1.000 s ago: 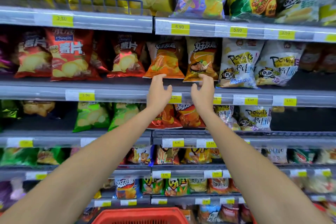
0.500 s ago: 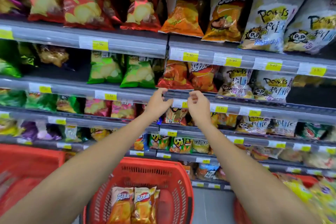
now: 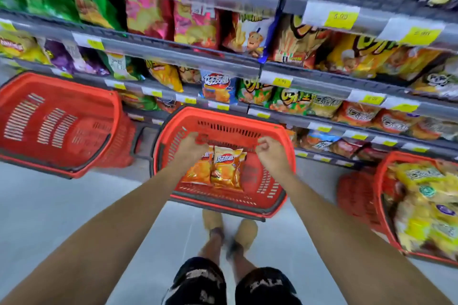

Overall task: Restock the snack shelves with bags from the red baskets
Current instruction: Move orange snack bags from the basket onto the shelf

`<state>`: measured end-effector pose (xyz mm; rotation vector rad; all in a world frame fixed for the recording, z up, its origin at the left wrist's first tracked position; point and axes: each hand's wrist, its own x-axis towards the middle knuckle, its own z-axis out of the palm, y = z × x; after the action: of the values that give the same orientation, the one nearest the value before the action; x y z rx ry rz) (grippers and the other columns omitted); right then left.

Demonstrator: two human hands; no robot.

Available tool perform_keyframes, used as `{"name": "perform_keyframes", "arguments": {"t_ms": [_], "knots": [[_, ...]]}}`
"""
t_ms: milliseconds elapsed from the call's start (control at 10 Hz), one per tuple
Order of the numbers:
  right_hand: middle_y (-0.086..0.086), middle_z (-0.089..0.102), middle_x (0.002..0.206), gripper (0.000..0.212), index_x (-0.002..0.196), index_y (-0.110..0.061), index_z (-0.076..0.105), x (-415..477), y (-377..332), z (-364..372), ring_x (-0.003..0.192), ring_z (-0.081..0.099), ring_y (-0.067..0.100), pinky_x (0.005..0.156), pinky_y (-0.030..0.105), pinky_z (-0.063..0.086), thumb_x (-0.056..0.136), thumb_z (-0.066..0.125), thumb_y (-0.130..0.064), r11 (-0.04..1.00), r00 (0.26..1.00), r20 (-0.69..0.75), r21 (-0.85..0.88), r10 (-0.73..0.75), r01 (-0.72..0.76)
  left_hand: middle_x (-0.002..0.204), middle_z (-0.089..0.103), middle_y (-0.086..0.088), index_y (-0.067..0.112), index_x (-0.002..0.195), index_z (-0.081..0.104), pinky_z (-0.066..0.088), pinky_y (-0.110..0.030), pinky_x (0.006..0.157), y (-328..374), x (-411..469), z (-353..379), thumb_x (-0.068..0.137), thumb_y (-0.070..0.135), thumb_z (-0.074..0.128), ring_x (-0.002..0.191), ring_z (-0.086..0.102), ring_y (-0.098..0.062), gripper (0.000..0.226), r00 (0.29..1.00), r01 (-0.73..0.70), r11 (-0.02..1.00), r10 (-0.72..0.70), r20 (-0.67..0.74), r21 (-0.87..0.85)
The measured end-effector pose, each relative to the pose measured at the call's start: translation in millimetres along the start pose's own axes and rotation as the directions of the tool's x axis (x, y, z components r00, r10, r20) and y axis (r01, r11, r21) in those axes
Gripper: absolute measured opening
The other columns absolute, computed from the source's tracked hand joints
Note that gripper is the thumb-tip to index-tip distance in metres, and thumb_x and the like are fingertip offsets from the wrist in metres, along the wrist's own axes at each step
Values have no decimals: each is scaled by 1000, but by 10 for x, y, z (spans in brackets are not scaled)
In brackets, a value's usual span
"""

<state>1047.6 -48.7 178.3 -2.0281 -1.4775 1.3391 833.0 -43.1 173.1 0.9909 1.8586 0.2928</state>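
Head camera looks down along the snack shelves (image 3: pixel 307 83) to the floor (image 3: pixel 62 210), where I see three red baskets. The middle basket (image 3: pixel 223 116) stands just in front of the lowest shelf and holds a few orange snack bags (image 3: pixel 224 168), which lie flat on its bottom, side by side and partly overlapping. Both hands are inside this basket, apart from each other, near its far wall. The left hand (image 3: pixel 189 150) is at the top edge of the orange bags with the fingers bent; the picture is blurred here, so I cannot tell if it grips a bag or only touches it. The right hand (image 3: pixel 272 155) is just beside the bags, fingers curled into the palm, and it seems to hold nothing.

The left basket (image 3: pixel 86 106) is tilted towards the camera, so its slotted bottom shows. The right basket (image 3: pixel 380 188), at the edge of the view, is filled high with yellow bags (image 3: pixel 426 205).

On the shelves the bags stand upright in rows: green, pink and purple ones on the left, orange and yellow ones on the right, with yellow price labels (image 3: pixel 340 18) on the shelf edges.
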Motion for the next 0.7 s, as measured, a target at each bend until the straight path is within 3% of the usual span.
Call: {"name": "perform_keyframes", "arguments": {"t_ms": [100,200,300,400,500,600,700], "knots": [[-7,50,79,20,112,-10,60,126,350,404,86,49,16,63,18,38,94,53,-10,993,990,83,-32,114,-111,124,59,-19,-2,128,52,47,-32,90,-471,117,173,89,9,59,114,58,-33,41,990,136,991,-137,22,13],[-2,60,84,21,112,-9,61,316,685,817,84,55,20,58,20,37,92,54,-10,979,976,83,-30,203,-201,116,64,-19,3,122,58,47,-40,93,-1018,339,469,80,18,63,110,60,-36,45,996,91,993,-91,-8,72],[16,67,106,29,122,-5,59,502,949,1191,97,63,29,65,29,35,93,53,-8,969,964,101,-42,246,-243,132,48,-23,7,144,35,41,-45,101,-1347,582,661,84,16,60,122,48,-42,65,988,149,974,-152,6,172],[16,67,99,29,123,-7,57,753,1231,1553,84,59,26,61,31,31,94,53,-10,963,951,153,-56,268,-262,141,35,-20,15,151,19,34,-48,106,-1686,892,903,84,23,63,129,38,-43,81,979,193,955,-201,16,223],[7,65,101,38,132,-11,51,1098,1589,1966,91,60,22,67,24,35,94,54,-14,952,932,195,-86,305,-293,146,29,-21,15,151,16,32,-50,106,-1986,1299,1202,82,31,67,130,35,-46,87,985,168,948,-174,-2,270],[8,63,121,51,142,-14,40,1487,1953,2369,97,60,19,68,20,35,94,56,-18,938,914,217,-111,344,-327,156,10,-20,16,153,4,21,-48,113,-2277,1746,1531,84,36,66,141,17,-41,95,977,205,932,-214,-1,299],[5,53,137,65,150,-21,27,1851,2318,2759,111,57,20,84,21,39,93,58,-24,925,907,189,-132,377,-357,159,-4,-15,19,153,-3,16,-48,116,-2553,2239,1833,85,31,66,145,3,-37,98,972,232,934,-234,-25,274]]}}
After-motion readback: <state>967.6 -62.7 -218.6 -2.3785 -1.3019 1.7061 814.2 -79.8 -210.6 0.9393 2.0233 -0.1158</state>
